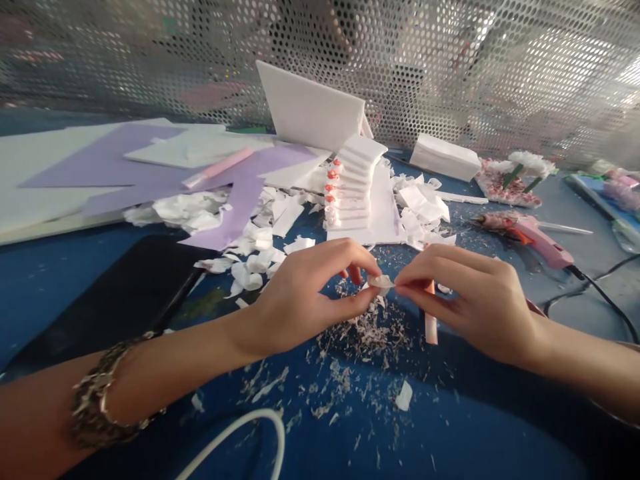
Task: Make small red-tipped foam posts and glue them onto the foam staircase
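Observation:
Between my two hands is a small, curled white paper scrap [382,283]. My left hand [305,290] pinches its left end between thumb and fingers. The fingertips of my right hand [473,297] close on its right end. Under the hands, fine shavings [373,333] are scattered over the blue table. A pale orange stick [431,320] lies just below my right fingers, partly hidden by them. Beyond my hands stands a small white staircase model [355,183], with red and white bits along its left side.
Crumpled paper scraps [250,267] lie around the staircase. Purple and white sheets [115,160] cover the back left, near a black tablet-like slab [110,293]. A pink glue gun [537,239] with its cord rests at right. Behind is a perforated metal screen [210,60]. A white cable [250,420] loops in front.

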Demonstrator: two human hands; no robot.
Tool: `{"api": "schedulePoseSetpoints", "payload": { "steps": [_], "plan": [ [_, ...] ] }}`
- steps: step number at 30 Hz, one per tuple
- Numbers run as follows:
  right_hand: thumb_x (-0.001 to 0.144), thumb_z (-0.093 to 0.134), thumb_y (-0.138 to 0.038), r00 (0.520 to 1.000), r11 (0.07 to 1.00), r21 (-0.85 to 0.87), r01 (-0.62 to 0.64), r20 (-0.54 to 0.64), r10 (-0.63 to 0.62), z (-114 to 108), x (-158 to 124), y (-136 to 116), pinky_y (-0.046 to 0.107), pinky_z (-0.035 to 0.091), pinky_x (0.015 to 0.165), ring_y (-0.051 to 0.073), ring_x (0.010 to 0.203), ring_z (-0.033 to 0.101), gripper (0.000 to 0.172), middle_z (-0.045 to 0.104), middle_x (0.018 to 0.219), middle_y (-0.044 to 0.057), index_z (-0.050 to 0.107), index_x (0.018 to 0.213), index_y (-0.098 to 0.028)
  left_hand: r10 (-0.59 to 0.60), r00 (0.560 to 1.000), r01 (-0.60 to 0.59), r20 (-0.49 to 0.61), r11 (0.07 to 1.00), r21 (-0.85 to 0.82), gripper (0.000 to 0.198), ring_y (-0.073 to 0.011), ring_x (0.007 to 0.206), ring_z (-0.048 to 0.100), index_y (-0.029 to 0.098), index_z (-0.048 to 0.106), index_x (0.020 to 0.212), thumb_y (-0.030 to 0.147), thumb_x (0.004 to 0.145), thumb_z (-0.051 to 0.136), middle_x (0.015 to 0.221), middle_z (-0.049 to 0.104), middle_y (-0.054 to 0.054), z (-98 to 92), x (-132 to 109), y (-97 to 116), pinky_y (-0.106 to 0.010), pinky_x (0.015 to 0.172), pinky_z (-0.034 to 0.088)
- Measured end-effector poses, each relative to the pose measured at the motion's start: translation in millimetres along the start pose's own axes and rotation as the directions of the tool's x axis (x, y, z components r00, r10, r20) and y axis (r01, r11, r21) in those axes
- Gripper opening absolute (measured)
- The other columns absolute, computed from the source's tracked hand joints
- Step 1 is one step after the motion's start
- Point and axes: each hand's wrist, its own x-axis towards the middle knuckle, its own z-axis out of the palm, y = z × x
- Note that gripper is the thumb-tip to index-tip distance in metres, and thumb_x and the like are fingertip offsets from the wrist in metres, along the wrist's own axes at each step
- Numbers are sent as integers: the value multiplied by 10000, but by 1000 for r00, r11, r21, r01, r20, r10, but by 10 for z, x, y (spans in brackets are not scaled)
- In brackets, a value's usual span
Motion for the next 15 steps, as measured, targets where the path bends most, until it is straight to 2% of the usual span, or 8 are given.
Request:
{"api": "schedulePoseSetpoints", "payload": {
  "steps": [6,10,15],
  "plan": [
    [846,516,-137,1000,999,46,-28,6,28,8,0,-18,182,430,620,56,647,509,46,551,733,4,557,838,-157,14,1000,-14,10,1000,-28,95,-85,679,616,201,553,855,167,784,605,818,650,10,-13,8,14,-204,631,514],
    [835,531,-139,998,991,113,-65,13,64,29,0,-16,153,424,615,32,634,508,41,543,739,-22,548,847,-174,79,996,-75,36,993,-91,89,-94,745,634,200,545,818,133,787,594,834,654,6,-10,19,20,-196,647,519],
    [828,526,-140,992,978,169,-126,42,121,55,-5,-3,158,427,579,33,605,515,50,551,746,-26,543,838,-186,104,992,-96,66,989,-115,109,-98,807,623,208,572,835,112,790,600,874,644,1,-10,19,0,-211,717,517]
  ]
}}
